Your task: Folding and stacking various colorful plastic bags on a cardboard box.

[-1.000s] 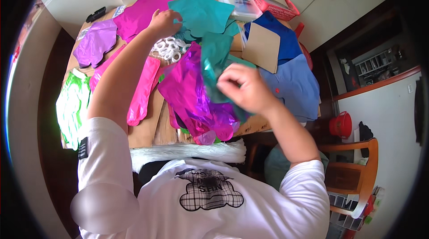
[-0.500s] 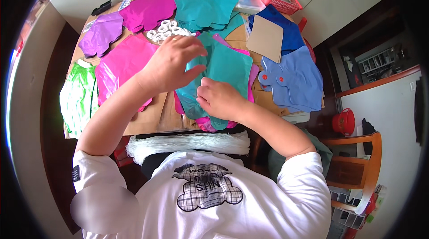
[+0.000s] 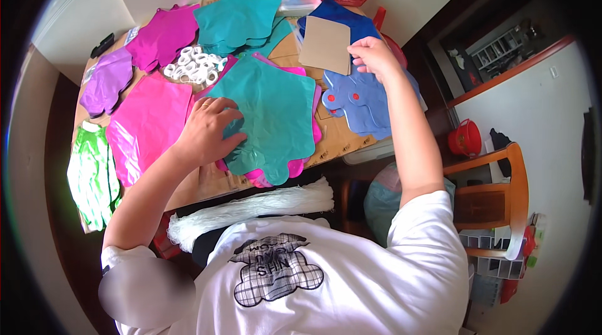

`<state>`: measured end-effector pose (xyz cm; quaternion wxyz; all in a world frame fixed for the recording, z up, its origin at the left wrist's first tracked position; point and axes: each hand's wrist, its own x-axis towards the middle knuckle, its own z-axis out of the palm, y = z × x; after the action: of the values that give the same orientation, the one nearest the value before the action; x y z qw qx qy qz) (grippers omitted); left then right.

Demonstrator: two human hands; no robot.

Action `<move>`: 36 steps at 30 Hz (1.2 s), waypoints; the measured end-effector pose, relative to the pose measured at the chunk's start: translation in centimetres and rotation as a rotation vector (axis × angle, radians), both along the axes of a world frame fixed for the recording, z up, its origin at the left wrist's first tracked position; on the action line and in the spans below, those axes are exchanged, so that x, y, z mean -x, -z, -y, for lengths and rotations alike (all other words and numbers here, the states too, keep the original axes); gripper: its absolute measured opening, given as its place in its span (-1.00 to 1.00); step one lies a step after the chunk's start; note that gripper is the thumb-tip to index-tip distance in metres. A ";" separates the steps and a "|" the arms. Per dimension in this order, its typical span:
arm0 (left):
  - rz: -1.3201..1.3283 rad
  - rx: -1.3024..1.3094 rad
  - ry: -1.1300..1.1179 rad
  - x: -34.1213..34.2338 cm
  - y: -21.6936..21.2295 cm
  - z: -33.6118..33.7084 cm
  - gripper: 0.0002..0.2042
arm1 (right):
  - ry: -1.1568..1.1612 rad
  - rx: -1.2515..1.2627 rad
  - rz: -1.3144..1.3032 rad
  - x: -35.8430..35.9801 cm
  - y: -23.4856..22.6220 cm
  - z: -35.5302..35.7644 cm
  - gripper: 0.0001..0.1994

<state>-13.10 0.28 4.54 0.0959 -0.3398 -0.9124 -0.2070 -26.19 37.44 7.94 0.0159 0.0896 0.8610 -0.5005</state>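
Teal shiny thin sheet with a wavy-cut lower edge (image 3: 273,109) lies on the near middle of the cardboard-covered table (image 3: 338,141), over magenta shiny sheets (image 3: 296,167) that peek out around its rim. The left hand (image 3: 210,127) rests on its left side, fingers parted and curved, gripping nothing that I can make out; the light touch probably steadies slippery material. The right hand (image 3: 371,58) has thumb and fingers drawn together at the right edge of a beige rectangular card (image 3: 323,45); whether it actually pinches the card I cannot tell. That card overlaps dark blue flat pieces (image 3: 359,23), perhaps as a weight. Teal layered sheets (image 3: 238,18) sit apart beyond the white small rings (image 3: 195,67), likely so colours stay separate and reachable
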 end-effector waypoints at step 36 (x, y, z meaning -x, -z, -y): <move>0.846 -0.951 -0.276 15.3 -0.1 -11.1 -0.42 | 0.130 0.470 0.004 4.2 -0.3 2.3 -0.78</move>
<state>-28.42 11.36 4.65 -0.1060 -0.0290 -0.7156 -0.6898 -30.35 35.14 8.29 0.0058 0.1398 0.7132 -0.6869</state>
